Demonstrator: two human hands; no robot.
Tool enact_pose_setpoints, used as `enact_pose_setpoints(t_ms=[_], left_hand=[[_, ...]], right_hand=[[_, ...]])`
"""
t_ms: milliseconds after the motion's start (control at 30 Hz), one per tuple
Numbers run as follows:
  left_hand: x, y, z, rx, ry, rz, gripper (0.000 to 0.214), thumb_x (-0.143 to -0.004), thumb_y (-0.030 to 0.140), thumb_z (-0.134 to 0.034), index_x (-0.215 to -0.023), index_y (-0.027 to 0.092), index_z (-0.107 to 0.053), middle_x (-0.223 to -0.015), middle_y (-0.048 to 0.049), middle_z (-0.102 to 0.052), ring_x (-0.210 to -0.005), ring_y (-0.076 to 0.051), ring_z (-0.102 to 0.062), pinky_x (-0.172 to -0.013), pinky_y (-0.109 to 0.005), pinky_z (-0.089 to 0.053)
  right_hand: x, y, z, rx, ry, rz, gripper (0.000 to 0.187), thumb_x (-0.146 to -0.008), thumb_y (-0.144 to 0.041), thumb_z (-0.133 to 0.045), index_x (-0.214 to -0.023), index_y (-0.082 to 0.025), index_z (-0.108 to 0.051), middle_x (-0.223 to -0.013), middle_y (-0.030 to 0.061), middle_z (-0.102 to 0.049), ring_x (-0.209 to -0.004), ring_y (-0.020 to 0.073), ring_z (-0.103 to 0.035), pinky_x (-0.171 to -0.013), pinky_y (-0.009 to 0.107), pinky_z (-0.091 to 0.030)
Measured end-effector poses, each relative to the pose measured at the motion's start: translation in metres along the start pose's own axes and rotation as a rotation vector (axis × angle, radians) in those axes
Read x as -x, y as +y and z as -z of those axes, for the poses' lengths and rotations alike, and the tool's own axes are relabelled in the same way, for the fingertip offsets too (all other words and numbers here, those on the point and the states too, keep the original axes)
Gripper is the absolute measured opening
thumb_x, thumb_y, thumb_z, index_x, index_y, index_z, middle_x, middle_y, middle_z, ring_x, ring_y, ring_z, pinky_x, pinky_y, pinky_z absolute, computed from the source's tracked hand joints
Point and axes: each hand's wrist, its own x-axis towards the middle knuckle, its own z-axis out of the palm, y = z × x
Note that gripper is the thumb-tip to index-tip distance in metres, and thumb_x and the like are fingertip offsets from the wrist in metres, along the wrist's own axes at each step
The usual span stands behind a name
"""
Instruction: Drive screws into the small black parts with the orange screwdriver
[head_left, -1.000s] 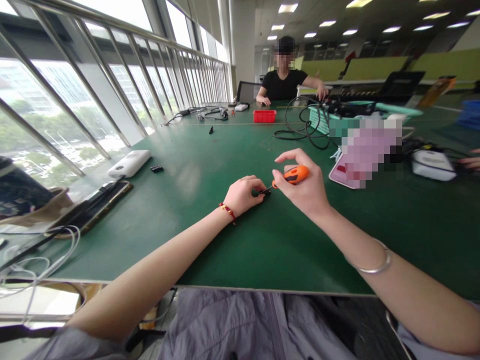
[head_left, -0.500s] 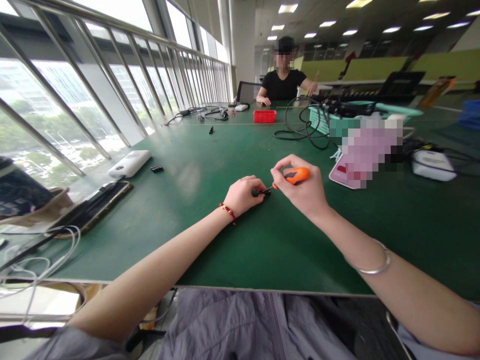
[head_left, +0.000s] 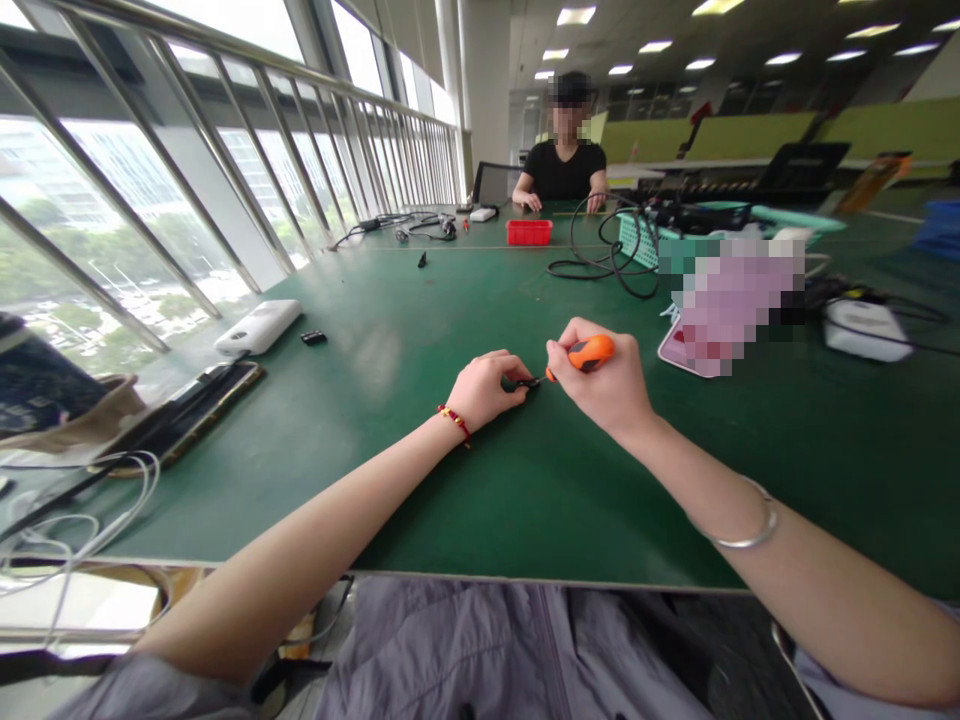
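From beside the table (head_left: pixel 435 500), the grip reads as follows: the left hand (head_left: pixel 484 392) pinches a small black part (head_left: pixel 530 382) between thumb and fingertips, low at the green tabletop; the right hand (head_left: pixel 616 385) is curled closed around the orange-and-dark handle of a screwdriver (head_left: pixel 594 353), thumb and index finger near its front end, the thin shaft directed left and down toward the exposed end of the part; whether the tip is seated in the part cannot be told; the left fingers cover the rest of the part, whose details are too small to make out; a pink object (head_left: pixel 739 305), right of the right hand, is largely masked by blurred blocks
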Motion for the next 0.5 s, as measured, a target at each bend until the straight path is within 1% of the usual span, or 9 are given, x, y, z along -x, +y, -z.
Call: enact_pose_setpoints(t_ms=[100, 167, 267, 500], left_hand=[[0.000, -0.001, 0.000, 0.021, 0.000, -0.004, 0.010, -0.067, 0.017, -0.062, -0.076, 0.019, -0.067, -0.079, -0.0005, -0.063, -0.073, -0.014, -0.060, -0.067, -0.024, -0.048], [0.000, -0.001, -0.001, 0.037, -0.001, -0.004, 0.011, -0.067, 0.017, -0.062, -0.077, 0.019, -0.067, -0.080, -0.0006, -0.063, -0.074, -0.014, -0.061, -0.068, -0.024, -0.049], [0.000, -0.001, -0.001, 0.049, -0.005, 0.004, 0.012, -0.068, 0.018, -0.061, -0.078, 0.019, -0.068, -0.081, -0.0007, -0.064, -0.075, -0.014, -0.061, -0.068, -0.024, -0.050], [0.001, -0.001, 0.000, 0.047, -0.008, 0.023, 0.013, -0.068, 0.019, -0.062, -0.080, 0.019, -0.069, -0.082, -0.0008, -0.065, -0.075, -0.014, -0.061, -0.069, -0.024, -0.050]], right_hand=[[-0.001, 0.000, 0.001, -0.018, 0.037, 0.038, 0.027, -0.076, -0.029, -0.055, -0.055, -0.021, -0.042, -0.047, -0.0040, -0.046, -0.044, 0.0091, -0.041, -0.048, 0.023, -0.033], [-0.002, 0.000, 0.003, -0.029, 0.086, 0.056, 0.027, -0.076, -0.027, -0.055, -0.054, -0.021, -0.041, -0.047, -0.0039, -0.045, -0.044, 0.0091, -0.040, -0.047, 0.023, -0.032], [-0.004, 0.003, 0.005, -0.036, 0.161, 0.034, 0.028, -0.076, -0.025, -0.055, -0.053, -0.021, -0.040, -0.047, -0.0039, -0.043, -0.044, 0.0095, -0.039, -0.047, 0.024, -0.031], [-0.005, 0.011, 0.003, -0.060, 0.149, 0.002, 0.028, -0.074, -0.023, -0.056, -0.052, -0.021, -0.039, -0.047, -0.0043, -0.041, -0.045, 0.0094, -0.039, -0.047, 0.025, -0.032]])
